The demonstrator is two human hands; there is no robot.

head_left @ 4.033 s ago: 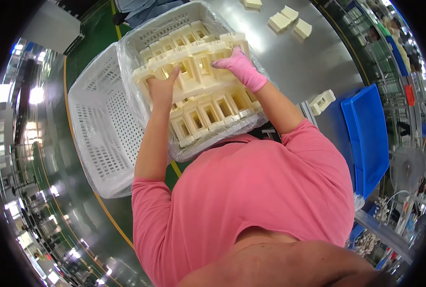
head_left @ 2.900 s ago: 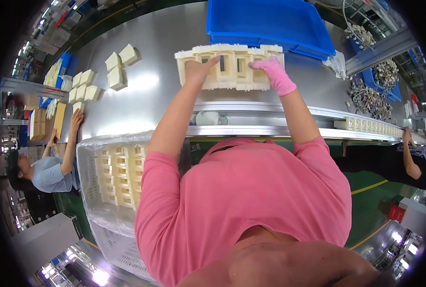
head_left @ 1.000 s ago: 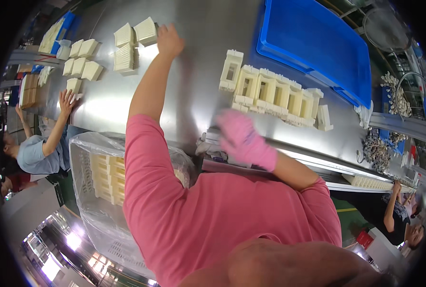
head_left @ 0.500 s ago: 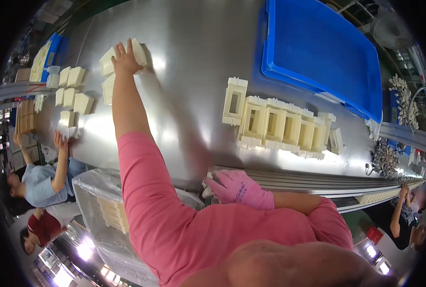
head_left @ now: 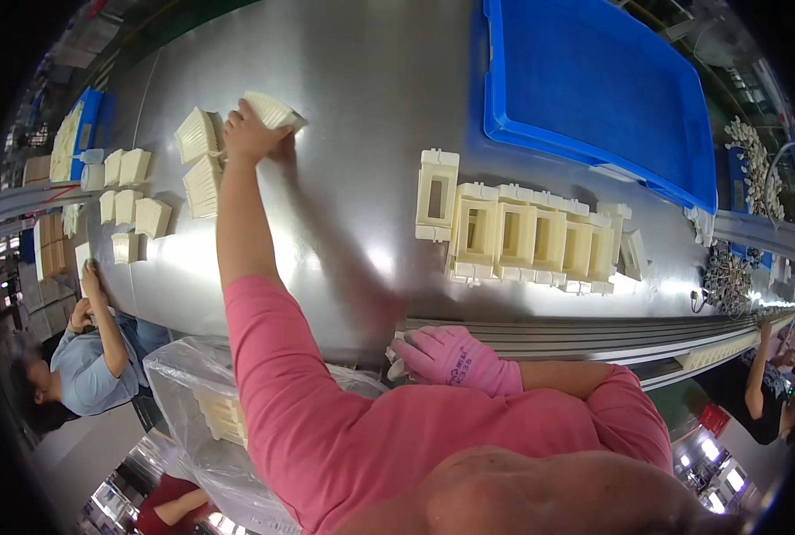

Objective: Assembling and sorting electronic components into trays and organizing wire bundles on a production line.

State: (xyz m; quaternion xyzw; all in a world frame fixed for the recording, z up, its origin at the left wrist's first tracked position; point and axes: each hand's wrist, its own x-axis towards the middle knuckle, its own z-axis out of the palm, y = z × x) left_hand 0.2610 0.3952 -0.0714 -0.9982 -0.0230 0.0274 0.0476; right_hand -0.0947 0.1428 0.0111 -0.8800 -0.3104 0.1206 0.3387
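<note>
My bare left hand reaches far over the metal table. Its fingers are closed on the near-left edge of a cream ribbed plastic piece, which is tilted. Just left of that hand, two similar ribbed pieces lie end to end. My right hand, in a pink glove, rests by the table's near edge, its fingers curled over something whitish that they mostly hide.
A row of cream rectangular frames stands at right, below a large blue tray. Smaller groups of ribbed pieces lie at left, near a person in light blue. A plastic-lined container stands below the near edge.
My left hand has shifted slightly right and nearer, and the ribbed piece has turned with it. My right hand barely moved. The person at left has drawn their hands back from the pieces.
</note>
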